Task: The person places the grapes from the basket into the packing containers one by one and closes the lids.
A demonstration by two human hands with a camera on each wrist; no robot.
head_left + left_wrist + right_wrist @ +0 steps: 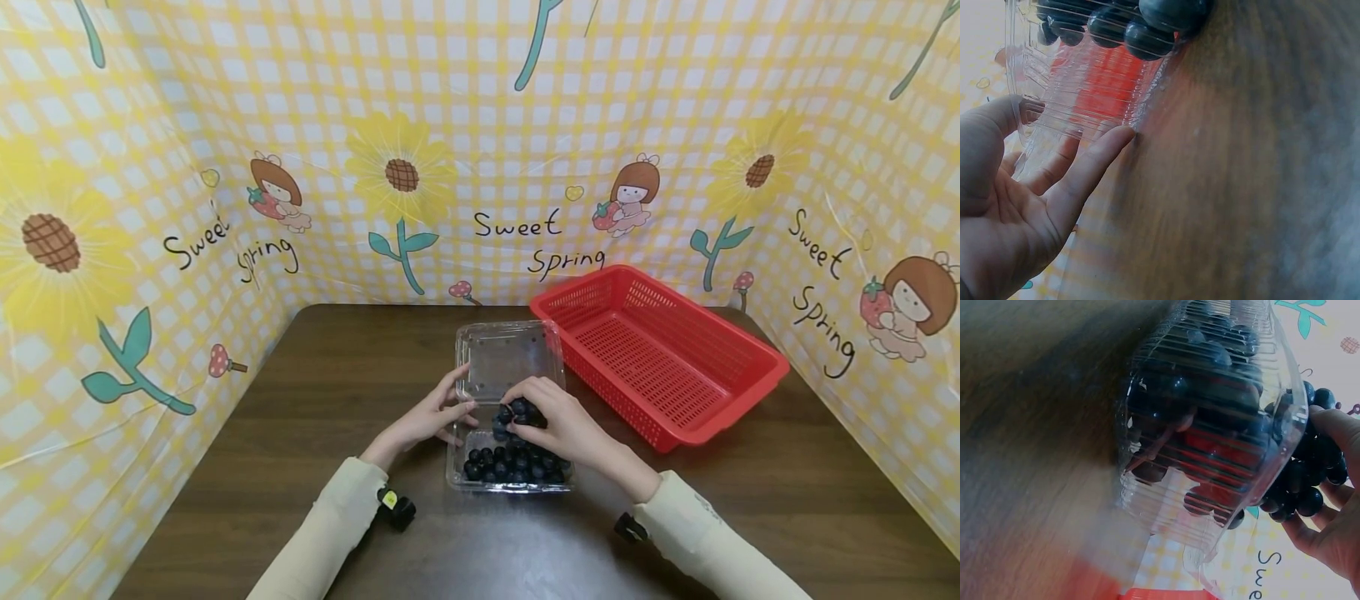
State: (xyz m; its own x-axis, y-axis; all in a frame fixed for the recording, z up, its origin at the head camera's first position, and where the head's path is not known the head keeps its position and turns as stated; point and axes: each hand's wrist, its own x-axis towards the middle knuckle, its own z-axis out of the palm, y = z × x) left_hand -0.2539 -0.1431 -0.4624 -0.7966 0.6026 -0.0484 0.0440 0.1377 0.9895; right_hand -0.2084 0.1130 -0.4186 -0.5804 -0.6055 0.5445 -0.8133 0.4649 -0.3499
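Note:
A hinged clear plastic box [513,486] sits on the table with its lid [506,358] raised at the back. Dark grapes [516,467] lie in its near part. My left hand [427,417] holds the box's left side, one finger over the rim and others against the outer wall [1104,94]. Above the box, my right hand [558,417] grips a bunch of dark grapes [517,412]. In the right wrist view that bunch [1310,472] hangs beside the rim, with fingers beneath and the thumb on top. Further grapes [1210,387] show through the box wall.
A red slotted plastic basket [592,358] stands at the back right, close to the box lid. The brown wooden table [337,375] meets a yellow checked cloth [450,100] at the back and sides.

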